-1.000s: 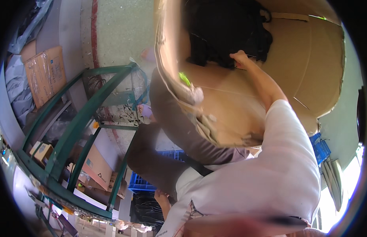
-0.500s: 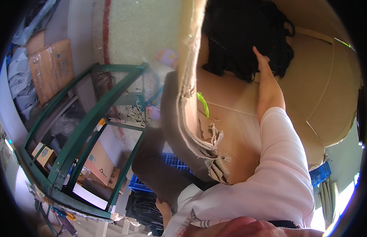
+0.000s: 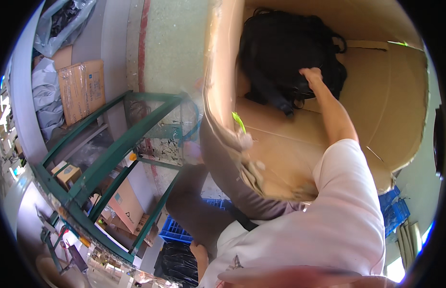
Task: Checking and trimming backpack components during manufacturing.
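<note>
A black backpack (image 3: pixel 275 53) with straps lies at the far end inside a big cardboard box (image 3: pixel 376 105). My right arm reaches into the box, and my right hand (image 3: pixel 313 76) is closed on the near side of the backpack. One dark strap hangs from it toward the box's near part. At the lower left, my left hand (image 3: pixel 199 251) rests beside my bent leg, next to a black plastic bag (image 3: pixel 177 264); its fingers are mostly hidden.
The box's torn left wall (image 3: pixel 220 72) rises between me and the floor. A green metal frame (image 3: pixel 122 139) stands at left, holding cartons (image 3: pixel 129 204). A taped carton (image 3: pixel 81 91) leans behind it. Blue plastic crates (image 3: pixel 177 230) sit near my leg, and another crate (image 3: pixel 395 216) at right.
My right hand has gone from extended against the backpack to closed on it. A strap now hangs out toward me. The view has shifted, showing more of the box's far end.
</note>
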The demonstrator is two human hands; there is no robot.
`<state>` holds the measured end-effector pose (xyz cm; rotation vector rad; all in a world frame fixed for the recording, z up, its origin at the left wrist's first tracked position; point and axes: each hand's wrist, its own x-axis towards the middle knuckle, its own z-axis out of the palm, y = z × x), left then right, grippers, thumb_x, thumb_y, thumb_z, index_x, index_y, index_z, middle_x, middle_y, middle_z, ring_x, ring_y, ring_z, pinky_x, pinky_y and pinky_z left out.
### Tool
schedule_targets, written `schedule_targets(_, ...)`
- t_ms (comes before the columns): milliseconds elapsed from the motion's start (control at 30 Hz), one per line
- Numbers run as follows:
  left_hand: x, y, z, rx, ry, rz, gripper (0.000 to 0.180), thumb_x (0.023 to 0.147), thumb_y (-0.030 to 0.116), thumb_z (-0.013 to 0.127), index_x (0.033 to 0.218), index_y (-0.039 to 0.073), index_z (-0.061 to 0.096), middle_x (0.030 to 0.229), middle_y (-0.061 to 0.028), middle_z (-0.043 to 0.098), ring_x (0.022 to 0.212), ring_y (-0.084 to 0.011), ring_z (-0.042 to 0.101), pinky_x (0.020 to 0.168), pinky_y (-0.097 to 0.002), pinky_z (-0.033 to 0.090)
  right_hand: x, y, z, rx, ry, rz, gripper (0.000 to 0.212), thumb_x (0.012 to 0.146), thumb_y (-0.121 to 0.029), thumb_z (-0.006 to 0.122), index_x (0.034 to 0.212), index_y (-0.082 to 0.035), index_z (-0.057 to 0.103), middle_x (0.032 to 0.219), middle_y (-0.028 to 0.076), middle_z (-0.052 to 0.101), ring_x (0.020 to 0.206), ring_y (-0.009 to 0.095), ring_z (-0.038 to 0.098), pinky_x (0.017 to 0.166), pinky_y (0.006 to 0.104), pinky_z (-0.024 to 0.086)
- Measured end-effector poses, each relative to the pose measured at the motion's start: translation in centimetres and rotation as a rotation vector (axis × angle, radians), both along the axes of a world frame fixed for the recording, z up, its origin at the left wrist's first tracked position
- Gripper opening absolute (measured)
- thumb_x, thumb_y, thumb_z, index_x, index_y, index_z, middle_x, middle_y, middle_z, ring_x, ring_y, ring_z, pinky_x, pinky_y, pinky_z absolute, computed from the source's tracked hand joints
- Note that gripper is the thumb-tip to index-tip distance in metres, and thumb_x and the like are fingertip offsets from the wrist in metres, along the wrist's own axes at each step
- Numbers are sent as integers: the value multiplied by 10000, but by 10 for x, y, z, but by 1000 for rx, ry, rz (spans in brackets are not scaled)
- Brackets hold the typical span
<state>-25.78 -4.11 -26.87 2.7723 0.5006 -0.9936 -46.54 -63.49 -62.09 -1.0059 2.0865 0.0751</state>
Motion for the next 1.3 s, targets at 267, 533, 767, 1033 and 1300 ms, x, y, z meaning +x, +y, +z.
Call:
schedule_targets(267,20,-35,-40,-190,-391,-579,314,712,35,526,1016,-32,478,943,-136,505,835,-200,511,710,-281,422,-208,13,230,95,-219,-239,307,569,-125,624,828,32,571,725,144,581,600,263,574,589,386,466)
schedule_targets(533,25,-241,17,-1261,67,-492,240,823,88,498,1043,-8,493,934,-82,552,825,-139,547,714,-248,453,-204,134,439,-457,-717,-182,451,649,-121,609,1025,92,480,863,173,580,669,227,601,620,323,512)
schedule_targets(767,1,-341,127,-1651,124,-733,521,798,323,543,1159,-22,395,1072,-112,504,988,-186,482,849,-334,370,-214,219,413,-785,-878,-99,485,678,-237,601,1085,-14,461,987,72,518,881,175,503,796,311,413)
schedule_targets(1033,28,-233,190,-1873,-116,-455,252,743,63,555,973,-42,549,891,-78,590,813,-134,546,761,-237,406,-66,252,396,-459,-944,748,522,614,-209,728,1042,-13,503,931,93,564,857,166,534,772,270,424)
schedule_targets(1300,98,-50,221,-1696,-737,-516,394,641,153,702,993,30,573,959,-25,574,861,-136,523,787,-262,389,64,225,575,-1349,-1104,1282,616,654,-430,631,1073,2,496,1040,141,532,951,213,484,844,333,358)
